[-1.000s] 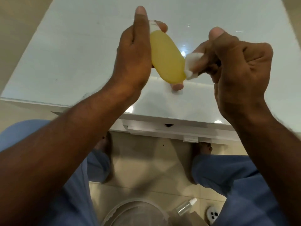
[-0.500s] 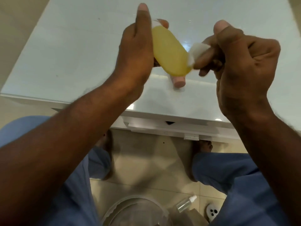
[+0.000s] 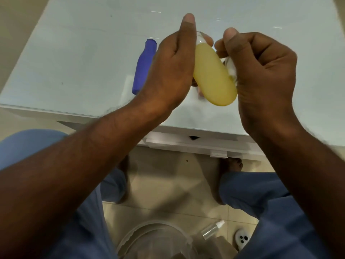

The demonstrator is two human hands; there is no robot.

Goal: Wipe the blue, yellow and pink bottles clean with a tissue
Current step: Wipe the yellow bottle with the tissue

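Bare forearms, no sleeves or watch. Blue scrub-style trousers (image 3: 261, 199) on both legs, and bare feet (image 3: 231, 165) on the tiles.

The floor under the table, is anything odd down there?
Yes: a small clear dropper bottle lies on its side on the floor tiles, beside a clear plastic container, apart from the bottles being cleaned. No spill shows.

Looks like a home room, prob. a bathroom or utility corner: glossy white glass-topped table (image 3: 78, 58) w/ a white frame, beige glazed floor tiles (image 3: 168, 184), a round white floor drain cover (image 3: 242, 239) w/ holes, a clear plastic tub (image 3: 155, 238) and a small clear dropper bottle (image 3: 212, 229) lying on the floor. Bare feet, blue trousers; nothing lab- or shop-like.
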